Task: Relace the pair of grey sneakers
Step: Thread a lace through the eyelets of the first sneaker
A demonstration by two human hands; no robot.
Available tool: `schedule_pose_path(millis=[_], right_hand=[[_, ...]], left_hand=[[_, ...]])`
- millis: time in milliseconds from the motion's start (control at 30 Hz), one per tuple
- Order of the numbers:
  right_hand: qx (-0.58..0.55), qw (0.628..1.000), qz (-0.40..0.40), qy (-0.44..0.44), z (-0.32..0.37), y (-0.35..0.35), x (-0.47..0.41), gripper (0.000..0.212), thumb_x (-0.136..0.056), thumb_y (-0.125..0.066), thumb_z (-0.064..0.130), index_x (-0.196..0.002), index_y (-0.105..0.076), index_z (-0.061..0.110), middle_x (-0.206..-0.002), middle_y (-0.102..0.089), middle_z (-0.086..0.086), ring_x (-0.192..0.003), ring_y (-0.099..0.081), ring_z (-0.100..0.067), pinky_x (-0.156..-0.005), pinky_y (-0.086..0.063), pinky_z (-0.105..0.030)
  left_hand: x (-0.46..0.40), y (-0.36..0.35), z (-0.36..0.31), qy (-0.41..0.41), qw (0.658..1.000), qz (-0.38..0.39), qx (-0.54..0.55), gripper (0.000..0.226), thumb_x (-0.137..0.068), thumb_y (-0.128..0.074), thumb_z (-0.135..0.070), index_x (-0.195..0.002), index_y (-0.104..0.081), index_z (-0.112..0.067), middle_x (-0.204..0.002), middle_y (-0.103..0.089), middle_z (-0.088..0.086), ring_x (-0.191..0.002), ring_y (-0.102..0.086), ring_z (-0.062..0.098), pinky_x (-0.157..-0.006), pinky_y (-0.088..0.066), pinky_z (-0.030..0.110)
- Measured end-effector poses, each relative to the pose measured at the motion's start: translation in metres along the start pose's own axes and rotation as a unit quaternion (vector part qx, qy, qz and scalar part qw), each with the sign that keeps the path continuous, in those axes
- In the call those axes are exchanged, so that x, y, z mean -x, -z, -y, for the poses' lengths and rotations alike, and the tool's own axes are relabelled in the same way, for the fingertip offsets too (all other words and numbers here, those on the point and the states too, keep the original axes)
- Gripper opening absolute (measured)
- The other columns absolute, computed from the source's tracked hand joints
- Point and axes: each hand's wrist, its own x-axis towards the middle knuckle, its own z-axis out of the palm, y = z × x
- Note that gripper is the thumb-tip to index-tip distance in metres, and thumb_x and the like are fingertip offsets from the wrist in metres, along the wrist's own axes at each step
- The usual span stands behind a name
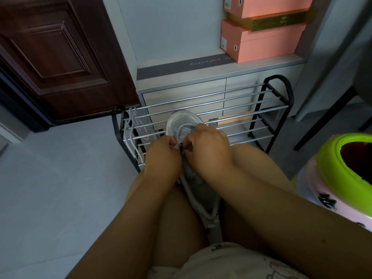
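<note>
A grey sneaker lies between my knees, its white mesh toe pointing away toward the rack. My left hand and my right hand meet over its eyelets, and each pinches a part of the grey lace. Most of the tongue and eyelets is hidden under my hands. A loose grey-white lace hangs over the left end of the rack. I see no second sneaker.
A black and chrome shoe rack stands in front of my knees, against a grey cabinet with pink shoe boxes on top. A dark wooden door is at the left. A green and pink tub sits at my right.
</note>
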Motion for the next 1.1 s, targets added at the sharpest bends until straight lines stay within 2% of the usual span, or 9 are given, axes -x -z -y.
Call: schedule_pose_path(millis=[133,333,467,533,633,800,933,1033,1100], right_hand=[[0.006,1.0,-0.006,0.002,-0.001,-0.002,0.001,0.025,-0.088,-0.05,0.024,-0.108,-0.065,0.026,-0.112,-0.056,0.004,-0.104,-0.053,-0.02,-0.089,-0.037,-0.031],[-0.03,0.999,-0.041,-0.013,-0.003,-0.002,0.001,0.025,-0.08,-0.053,0.013,-0.101,-0.066,0.016,-0.104,-0.061,-0.004,-0.098,-0.054,-0.027,-0.076,-0.041,-0.034],[-0.064,0.997,-0.048,-0.018,-0.004,-0.003,0.0,0.019,-0.076,-0.057,0.008,-0.09,-0.068,0.013,-0.098,-0.061,-0.006,-0.092,-0.056,-0.028,-0.071,-0.045,-0.036],[-0.071,0.996,-0.048,-0.008,-0.005,-0.002,0.0,0.018,-0.075,-0.058,0.009,-0.088,-0.07,0.014,-0.096,-0.062,-0.006,-0.091,-0.057,-0.029,-0.073,-0.046,-0.038],[-0.05,0.998,-0.037,0.013,-0.005,-0.002,0.0,0.02,-0.078,-0.057,0.013,-0.09,-0.072,0.019,-0.097,-0.063,-0.002,-0.093,-0.057,-0.025,-0.076,-0.043,-0.034],[-0.011,0.999,-0.005,0.043,-0.008,-0.003,-0.003,0.018,-0.083,-0.057,0.027,-0.095,-0.07,0.023,-0.103,-0.061,0.003,-0.099,-0.055,-0.019,-0.079,-0.038,-0.031],[-0.002,0.998,0.009,0.063,-0.009,0.002,-0.008,0.02,-0.086,-0.054,0.027,-0.099,-0.068,0.019,-0.106,-0.061,-0.001,-0.099,-0.055,-0.021,-0.08,-0.035,-0.029],[0.01,0.996,0.032,0.086,-0.009,0.007,-0.009,0.022,-0.087,-0.054,0.024,-0.104,-0.067,0.014,-0.111,-0.058,-0.003,-0.105,-0.052,-0.022,-0.078,-0.033,-0.026],[0.0,0.992,0.072,0.102,-0.011,0.014,-0.008,0.022,-0.087,-0.055,0.022,-0.102,-0.067,0.013,-0.112,-0.056,-0.003,-0.108,-0.05,-0.023,-0.079,-0.036,-0.025]], left_hand=[[-0.006,0.005,0.0,0.014,0.999,0.04,0.009,0.014,-0.09,-0.05,-0.003,-0.088,-0.059,-0.014,-0.086,-0.057,0.002,-0.08,-0.054,0.018,-0.059,-0.034,0.023],[-0.006,0.007,-0.009,-0.006,0.995,0.08,-0.06,0.017,-0.088,-0.047,-0.003,-0.103,-0.056,-0.003,-0.106,-0.059,0.018,-0.097,-0.056,0.032,-0.078,-0.046,0.036],[-0.011,0.015,-0.011,-0.036,0.989,0.123,-0.077,0.008,-0.087,-0.049,0.0,-0.091,-0.053,-0.006,-0.098,-0.057,0.019,-0.091,-0.055,0.034,-0.071,-0.04,0.034],[-0.014,0.021,-0.008,-0.045,0.986,0.145,-0.071,0.01,-0.088,-0.05,-0.001,-0.085,-0.05,-0.01,-0.087,-0.052,0.012,-0.087,-0.053,0.031,-0.067,-0.038,0.03],[-0.017,0.026,-0.004,-0.06,0.985,0.158,-0.045,0.01,-0.089,-0.054,-0.004,-0.083,-0.051,-0.011,-0.082,-0.05,0.006,-0.078,-0.048,0.022,-0.064,-0.034,0.027],[-0.017,0.023,0.002,-0.065,0.987,0.144,-0.018,0.012,-0.09,-0.053,-0.003,-0.081,-0.051,-0.011,-0.075,-0.048,0.0,-0.075,-0.046,0.018,-0.058,-0.035,0.023],[-0.009,0.017,0.005,-0.045,0.992,0.114,0.035,0.008,-0.092,-0.052,-0.006,-0.089,-0.055,-0.013,-0.083,-0.058,0.004,-0.078,-0.056,0.019,-0.071,-0.047,0.033],[-0.002,0.014,0.007,-0.036,0.995,0.067,0.068,0.005,-0.092,-0.056,-0.013,-0.091,-0.059,-0.018,-0.081,-0.061,-0.006,-0.074,-0.057,0.008,-0.066,-0.047,0.023],[-0.001,0.012,0.009,-0.028,0.996,0.05,0.073,0.005,-0.091,-0.058,-0.015,-0.091,-0.059,-0.02,-0.082,-0.062,-0.006,-0.075,-0.059,0.008,-0.066,-0.047,0.022]])
